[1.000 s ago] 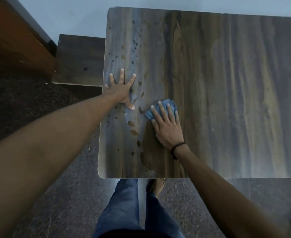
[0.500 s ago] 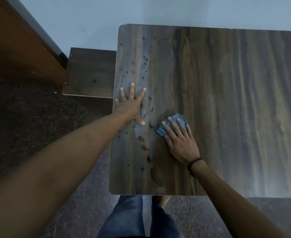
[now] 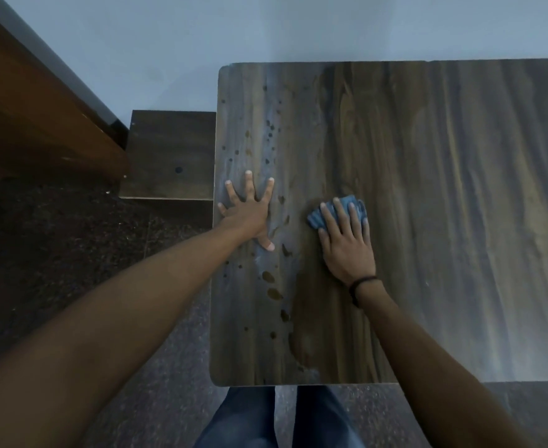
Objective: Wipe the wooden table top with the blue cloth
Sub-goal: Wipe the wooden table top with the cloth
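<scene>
The wooden table top [image 3: 444, 195] fills the right of the view, with dark wet drops [image 3: 274, 294] scattered down its left strip. My left hand [image 3: 250, 211] lies flat near the table's left edge, fingers spread. A crumpled blue cloth [image 3: 352, 206] sits just right of it, mostly covered by my right hand [image 3: 347, 244], which presses it onto the wood with straight fingers. A darker wiped band runs from the cloth back toward the near edge.
A small dark side table [image 3: 169, 156] stands lower, against the table's left edge. A brown wooden piece of furniture [image 3: 33, 118] is at the far left. A pale wall [image 3: 266, 27] lies beyond. My legs in blue jeans [image 3: 266, 418] stand on the dark floor.
My right hand has pushed the blue cloth a little away from me and to the right. My left hand has stayed planted on the table.
</scene>
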